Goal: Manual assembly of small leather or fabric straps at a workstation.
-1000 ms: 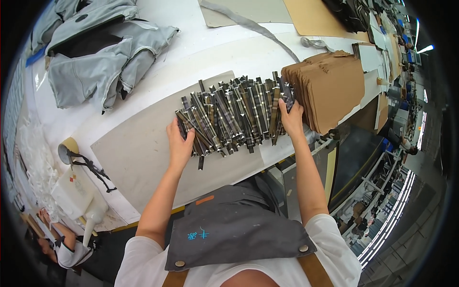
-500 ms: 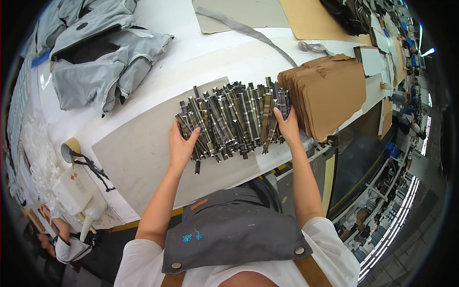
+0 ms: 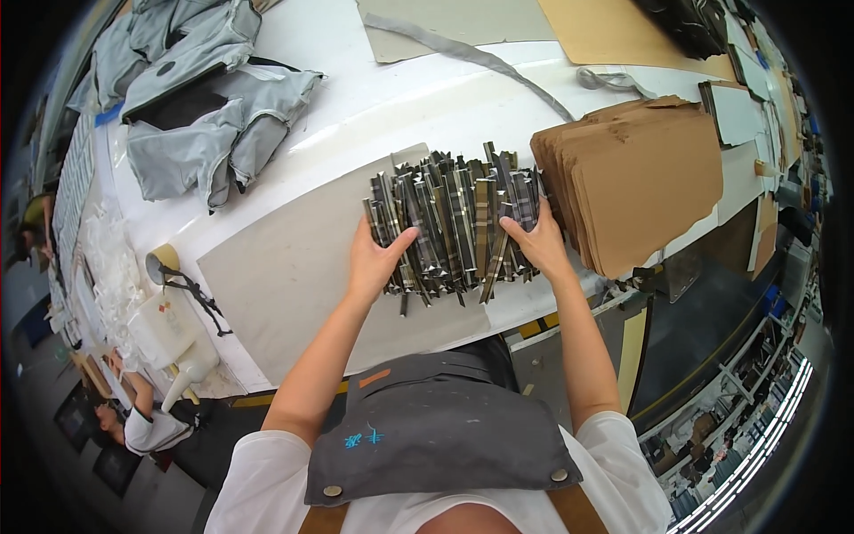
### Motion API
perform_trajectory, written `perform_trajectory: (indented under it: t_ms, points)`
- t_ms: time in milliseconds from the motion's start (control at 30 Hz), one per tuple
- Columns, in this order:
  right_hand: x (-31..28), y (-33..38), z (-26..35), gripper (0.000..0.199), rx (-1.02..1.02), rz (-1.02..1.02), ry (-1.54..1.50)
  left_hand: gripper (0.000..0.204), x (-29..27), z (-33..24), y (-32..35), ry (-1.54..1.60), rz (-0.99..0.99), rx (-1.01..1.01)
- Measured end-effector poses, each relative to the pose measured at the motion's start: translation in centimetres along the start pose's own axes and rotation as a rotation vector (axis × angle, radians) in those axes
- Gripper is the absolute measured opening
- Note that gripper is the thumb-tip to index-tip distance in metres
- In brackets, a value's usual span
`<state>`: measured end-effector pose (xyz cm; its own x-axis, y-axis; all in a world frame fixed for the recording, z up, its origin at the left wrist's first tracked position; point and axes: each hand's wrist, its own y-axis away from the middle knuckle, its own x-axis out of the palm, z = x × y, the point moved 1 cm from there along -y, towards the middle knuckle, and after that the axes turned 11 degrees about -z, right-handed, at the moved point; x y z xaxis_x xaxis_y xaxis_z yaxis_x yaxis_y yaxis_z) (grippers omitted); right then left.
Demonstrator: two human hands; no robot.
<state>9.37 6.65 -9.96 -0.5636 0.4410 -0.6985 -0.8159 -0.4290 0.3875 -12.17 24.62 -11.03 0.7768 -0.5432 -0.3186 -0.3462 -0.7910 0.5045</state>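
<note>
A heap of narrow folded plaid fabric strips (image 3: 449, 227), dark green, olive, grey and white, lies on a grey board in front of me. At the heap's left end my left hand (image 3: 375, 262) is closed round the outer strips, thumb on top and fingers along the outer side. My right hand (image 3: 541, 245) grips the right end the same way, its fingertips partly hidden between the strips and a brown stack. Together the hands squeeze the heap from both sides. One strip sticks out below the rest near my left wrist.
Brown card pieces (image 3: 640, 182) stand stacked right of the heap. Grey garment pieces (image 3: 196, 125) lie far left. A tape roll (image 3: 163, 261), a white plastic container (image 3: 160, 329) and a grey fabric band (image 3: 471, 55) are on the table. Another person (image 3: 151, 409) is at lower left.
My left hand has moved right, pushing the strips closer together, so the heap is narrower. My right hand keeps to the right end. The whole view has shifted slightly.
</note>
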Motion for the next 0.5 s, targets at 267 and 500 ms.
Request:
perform_trajectory:
  t_ms: [267, 500]
  points:
    - [0.3, -0.4, 1.6, 0.092, 0.065, 0.276, -0.293, 0.071, 2.1, -0.8, 0.2, 0.232, 0.241, -0.204]
    - [1.8, 0.2, 0.5, 0.085, 0.111, 0.414, -0.552, 0.097, 2.2, 1.5, -0.6, 0.445, 0.437, -0.35]
